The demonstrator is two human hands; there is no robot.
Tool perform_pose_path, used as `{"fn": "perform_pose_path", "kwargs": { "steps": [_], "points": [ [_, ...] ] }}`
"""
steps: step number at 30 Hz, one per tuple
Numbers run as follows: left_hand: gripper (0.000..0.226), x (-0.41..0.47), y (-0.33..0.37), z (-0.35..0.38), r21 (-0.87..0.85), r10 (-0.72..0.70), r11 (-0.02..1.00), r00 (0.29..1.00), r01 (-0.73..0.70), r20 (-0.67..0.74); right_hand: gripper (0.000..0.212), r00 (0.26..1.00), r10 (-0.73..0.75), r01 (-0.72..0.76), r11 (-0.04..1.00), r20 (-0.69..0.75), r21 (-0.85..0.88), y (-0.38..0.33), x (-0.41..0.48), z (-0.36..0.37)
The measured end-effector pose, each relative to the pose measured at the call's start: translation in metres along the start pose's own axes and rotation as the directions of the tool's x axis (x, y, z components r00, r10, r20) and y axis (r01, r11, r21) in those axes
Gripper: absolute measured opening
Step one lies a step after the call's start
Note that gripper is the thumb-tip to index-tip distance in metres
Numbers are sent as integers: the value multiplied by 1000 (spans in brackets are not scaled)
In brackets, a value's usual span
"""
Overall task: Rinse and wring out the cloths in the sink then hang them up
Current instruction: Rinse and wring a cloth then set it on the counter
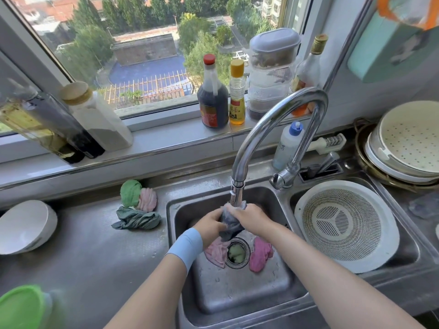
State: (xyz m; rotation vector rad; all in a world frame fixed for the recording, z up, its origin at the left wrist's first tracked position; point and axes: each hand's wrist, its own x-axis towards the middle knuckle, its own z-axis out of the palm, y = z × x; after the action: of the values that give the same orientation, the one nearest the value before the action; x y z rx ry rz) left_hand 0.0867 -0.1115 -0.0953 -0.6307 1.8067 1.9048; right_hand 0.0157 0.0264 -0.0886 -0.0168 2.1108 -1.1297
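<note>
Both hands are closed around the grey cloth point(230, 230). The left hand point(209, 225) grips one side and the right hand point(249, 219) the other, bunching it directly under the faucet spout point(237, 194) above the sink point(237, 290). This looks like the rinse-and-wring step for this piece (whether water is running is hard to tell). Below, a pale pink cloth point(216, 252) and a magenta cloth point(260, 256) lie on the sink floor on either side of the drain point(235, 254), apparently waiting their turn. To the left on the tabletop point(95, 245), a green cloth point(130, 193), a rolled pink cloth point(149, 199) and a dark green cloth point(137, 220) sit in twisted lumps, probably already wrung. No cloth is hung anywhere in view, so the task seems roughly half done.
</note>
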Motion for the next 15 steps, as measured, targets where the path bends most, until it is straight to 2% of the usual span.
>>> {"fn": "perform_pose_path", "kwargs": {
  "steps": [2, 4, 7, 9, 10, 13, 14, 15],
  "points": [
    [61, -2, -4, 3, -84, -1, 996, 997, 7, 76, 43, 998, 34, -36, 999, -51, -37, -5, 4, 8],
    [50, -3, -8, 4, 30, -19, 999, 998, 17, 52, 33, 998, 36, -37, 999, -53, -24, -9, 8, 11],
    [13, -1, -12, -2, 285, -40, 956, 995, 64, -89, 37, 995, 69, -52, 971, -67, 233, -12, 6, 6],
    [26, 2, -8, -10, 338, -29, 937, 982, 91, -184, 44, 990, 126, -92, 917, -65, 387, -6, 6, -2],
    [30, 4, -5, -14, 357, -19, 929, 978, 95, -209, 41, 989, 132, -98, 916, -64, 388, 0, 5, -5],
    [21, 7, 4, -21, 467, 54, 884, 982, 37, -180, 19, 995, 49, -34, 987, -86, 159, 25, 3, -12],
    [18, 7, 7, -19, 493, 68, 870, 983, 25, -169, 20, 995, -14, 21, 997, -100, 68, 33, 2, -13],
    [15, 8, 8, -16, 495, 71, 869, 984, 20, -164, 30, 991, -75, 73, 997, -111, -14, 37, -1, -15]
  ]
}}
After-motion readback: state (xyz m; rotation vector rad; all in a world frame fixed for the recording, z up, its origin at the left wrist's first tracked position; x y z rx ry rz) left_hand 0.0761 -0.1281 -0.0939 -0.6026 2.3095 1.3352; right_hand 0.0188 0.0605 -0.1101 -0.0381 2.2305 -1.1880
